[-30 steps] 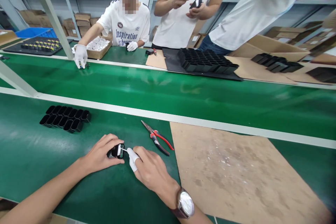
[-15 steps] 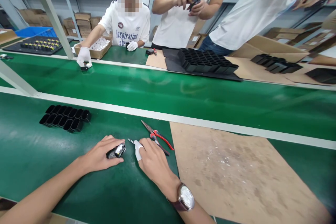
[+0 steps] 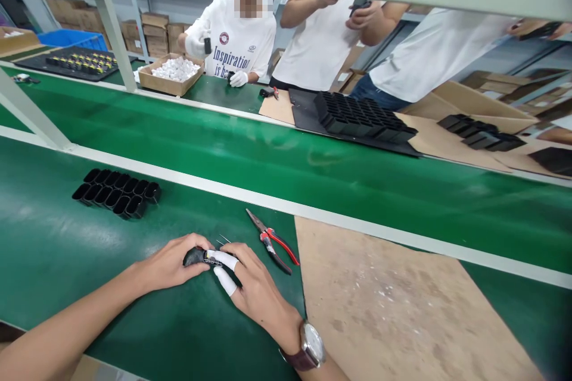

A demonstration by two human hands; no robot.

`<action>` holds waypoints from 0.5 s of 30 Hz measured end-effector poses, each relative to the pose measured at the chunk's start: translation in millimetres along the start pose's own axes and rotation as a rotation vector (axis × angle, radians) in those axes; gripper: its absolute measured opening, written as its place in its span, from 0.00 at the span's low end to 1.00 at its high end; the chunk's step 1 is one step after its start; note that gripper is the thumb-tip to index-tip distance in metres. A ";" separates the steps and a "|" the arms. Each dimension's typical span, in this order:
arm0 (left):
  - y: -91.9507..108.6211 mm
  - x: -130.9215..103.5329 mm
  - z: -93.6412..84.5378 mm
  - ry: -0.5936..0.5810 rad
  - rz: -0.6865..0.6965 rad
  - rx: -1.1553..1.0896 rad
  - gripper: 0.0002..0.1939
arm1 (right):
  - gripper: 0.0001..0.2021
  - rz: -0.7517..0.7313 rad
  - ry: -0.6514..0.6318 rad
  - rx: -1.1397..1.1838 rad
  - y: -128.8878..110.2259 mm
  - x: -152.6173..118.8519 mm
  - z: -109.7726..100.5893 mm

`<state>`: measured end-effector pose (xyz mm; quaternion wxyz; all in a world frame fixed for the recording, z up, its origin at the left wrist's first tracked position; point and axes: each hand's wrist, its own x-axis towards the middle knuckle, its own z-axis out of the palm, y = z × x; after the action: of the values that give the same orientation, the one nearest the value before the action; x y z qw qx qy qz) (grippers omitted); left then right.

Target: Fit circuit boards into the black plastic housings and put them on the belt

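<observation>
My left hand (image 3: 172, 263) is wrapped round a small black housing (image 3: 193, 256), which lies on its side over the green bench. At the housing's right end a small circuit part (image 3: 211, 257) shows. My right hand (image 3: 250, 286), with white covers on thumb and index finger, touches that part with the fingertips; thin tweezers (image 3: 224, 239) stick out beyond its fingers. A watch is on the right wrist. Pliers (image 3: 269, 237) with red and black handles lie just right of my right hand, jaws pointing up and left.
Two rows of black housings (image 3: 114, 193) stand at the left. A cardboard sheet (image 3: 402, 297) covers the bench at the right. Beyond a white rail (image 3: 263, 205) runs a green belt (image 3: 232, 149), with several people, a box of white parts (image 3: 172, 75) and black housings (image 3: 361, 116) behind it.
My right hand has moved against the circuit part, its covered fingers now spread over it. Across the belt, a gloved hand has lifted off the belt with a black piece. The view has shifted slightly.
</observation>
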<state>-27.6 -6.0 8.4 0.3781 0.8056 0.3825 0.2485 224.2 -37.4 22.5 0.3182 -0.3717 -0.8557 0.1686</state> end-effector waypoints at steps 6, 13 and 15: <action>0.2 2.7 1.1 0.054 0.275 0.051 0.06 | 0.20 0.013 -0.002 0.026 0.4 -1.4 5.0; 1.7 5.4 1.0 0.093 0.315 0.039 0.03 | 0.17 0.014 -0.005 0.017 2.7 -3.6 2.7; 1.8 5.5 2.5 0.096 0.327 0.016 0.04 | 0.18 0.026 0.040 0.002 6.6 -5.3 3.2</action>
<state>-21.9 -3.5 8.9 0.3077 0.8472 0.2658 0.3418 228.4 -37.1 14.5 0.3335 -0.3857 -0.8440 0.1663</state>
